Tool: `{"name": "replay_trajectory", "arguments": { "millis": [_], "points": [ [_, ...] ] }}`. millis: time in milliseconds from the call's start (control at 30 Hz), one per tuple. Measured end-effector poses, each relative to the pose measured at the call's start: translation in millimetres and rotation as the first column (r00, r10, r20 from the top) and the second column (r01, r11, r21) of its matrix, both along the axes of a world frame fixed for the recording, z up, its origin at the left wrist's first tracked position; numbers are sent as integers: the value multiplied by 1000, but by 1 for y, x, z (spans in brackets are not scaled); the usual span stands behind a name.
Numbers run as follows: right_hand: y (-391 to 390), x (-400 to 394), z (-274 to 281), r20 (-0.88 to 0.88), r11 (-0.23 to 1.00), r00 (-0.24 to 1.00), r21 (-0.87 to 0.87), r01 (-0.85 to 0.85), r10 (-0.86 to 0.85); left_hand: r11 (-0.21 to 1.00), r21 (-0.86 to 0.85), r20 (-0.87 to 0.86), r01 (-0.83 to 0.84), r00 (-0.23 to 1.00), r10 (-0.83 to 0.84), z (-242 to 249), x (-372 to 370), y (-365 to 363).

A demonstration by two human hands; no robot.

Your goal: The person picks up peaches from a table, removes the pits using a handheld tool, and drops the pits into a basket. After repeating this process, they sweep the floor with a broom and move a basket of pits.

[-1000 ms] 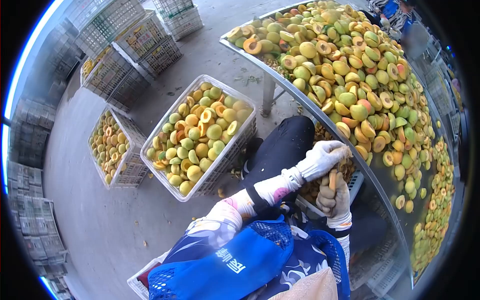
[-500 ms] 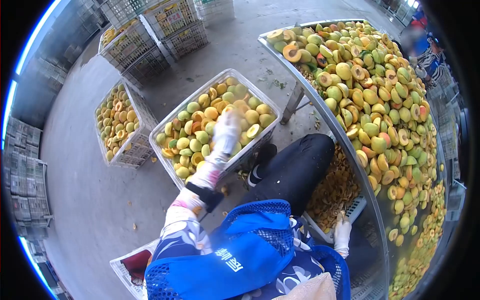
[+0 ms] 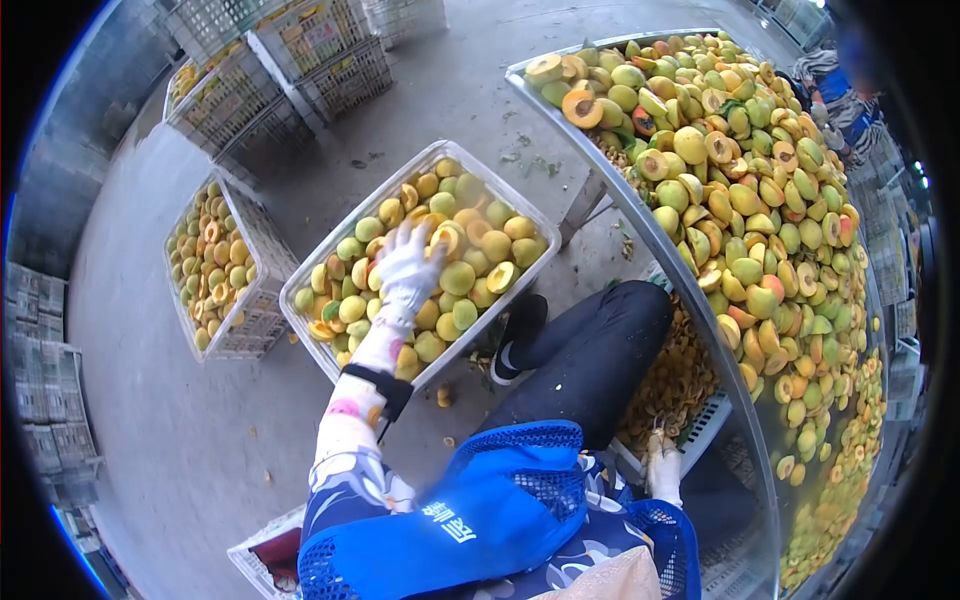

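My left hand [image 3: 408, 268], in a white glove, lies over a white plastic crate [image 3: 290, 290] filled with whole-looking and halved yellow-green peaches [image 3: 457, 278]. Its fingers are spread and touch the fruit on top; no piece is visibly gripped. My right hand [image 3: 662, 465], also gloved, is low beside my leg at the edge of a light crate [image 3: 708, 418] of brown peach pits and scraps [image 3: 672, 385]. Those fingers are drawn together, and what they hold, if anything, is too small to make out.
A metal-rimmed table [image 3: 690, 290] heaped with halved peaches curves along my right. Another filled crate [image 3: 262, 285] stands at left, with stacked crates [image 3: 300, 60] behind. A white basket [image 3: 255, 565] with dark red cloth is near my left side. A person [image 3: 850, 100] is at far right.
My left hand has moved left across the crate, its fingers now spread on the fruit. My right hand has shifted slightly left and stays by the pit crate. The view has turned a little.
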State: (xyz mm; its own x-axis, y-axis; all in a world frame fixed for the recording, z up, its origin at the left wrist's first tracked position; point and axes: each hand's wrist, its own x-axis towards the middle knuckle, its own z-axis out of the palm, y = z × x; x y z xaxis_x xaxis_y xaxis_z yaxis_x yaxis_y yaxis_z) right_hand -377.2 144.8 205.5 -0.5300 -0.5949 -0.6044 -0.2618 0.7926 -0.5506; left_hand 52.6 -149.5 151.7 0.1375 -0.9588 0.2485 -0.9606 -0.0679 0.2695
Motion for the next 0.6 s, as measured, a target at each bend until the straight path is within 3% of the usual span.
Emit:
{"name": "replay_trajectory", "arguments": {
  "millis": [33, 100, 167, 200, 233, 300, 333, 367, 433, 467, 500, 533, 567, 600],
  "points": [
    [1, -2, 0, -2, 1000, 1000, 28, -7, 7, 998, -61, 69, 7, 998, -3, 2, -17, -6],
    [-7, -5, -4, -2, 998, 1000, 57, -29, 29, 940, 325, -10, 99, 995, -101, 2, -31, -29],
    [-10, -4, -5, -29, 995, 997, -67, -67, 65, 959, 275, -41, 60, 998, -50, -26, -28, -47],
    [-5, -14, -13, -32, 994, 997, -73, -78, 75, 974, 215, -223, -66, 968, 114, -36, -29, -51],
    [-5, -14, -11, -30, 994, 996, -74, -82, 80, 979, 153, -354, -136, 917, 182, -31, -25, -51],
    [-1, -11, -11, 35, 999, 999, -40, -28, 29, 950, 224, -614, -219, 726, 312, -10, -12, -40],
    [-2, -10, -12, 65, 1000, 998, -22, 0, 1, 968, 169, -752, -183, 612, 247, -24, 7, -47],
    [-5, -6, -12, 52, 1000, 999, -26, -10, 12, 952, 201, -768, -232, 566, 300, -8, 14, -50],
    [-9, 3, -13, 25, 999, 999, -32, -25, 26, 986, 137, -902, -94, 399, 163, 6, 35, -55],
    [-13, 7, -14, 26, 999, 999, -33, -43, 44, 984, 174, -664, -50, 732, 154, 2, 42, -62],
    [-15, 11, -15, 28, 998, 998, -31, -61, 62, 974, 223, -317, -25, 944, 97, -9, 49, -69],
    [-16, 14, -17, 29, 996, 996, -26, -80, 81, 960, 278, 78, -23, 997, 1, -14, 52, -73],
    [-17, 14, -18, 27, 994, 994, -19, -104, 105, 967, 252, 136, -30, 991, -5, -21, 51, -77],
    [-15, 11, -25, -35, 985, 986, -55, -166, 164, 973, 192, 155, -126, 983, 96, -28, 50, -81]
  ]
}}
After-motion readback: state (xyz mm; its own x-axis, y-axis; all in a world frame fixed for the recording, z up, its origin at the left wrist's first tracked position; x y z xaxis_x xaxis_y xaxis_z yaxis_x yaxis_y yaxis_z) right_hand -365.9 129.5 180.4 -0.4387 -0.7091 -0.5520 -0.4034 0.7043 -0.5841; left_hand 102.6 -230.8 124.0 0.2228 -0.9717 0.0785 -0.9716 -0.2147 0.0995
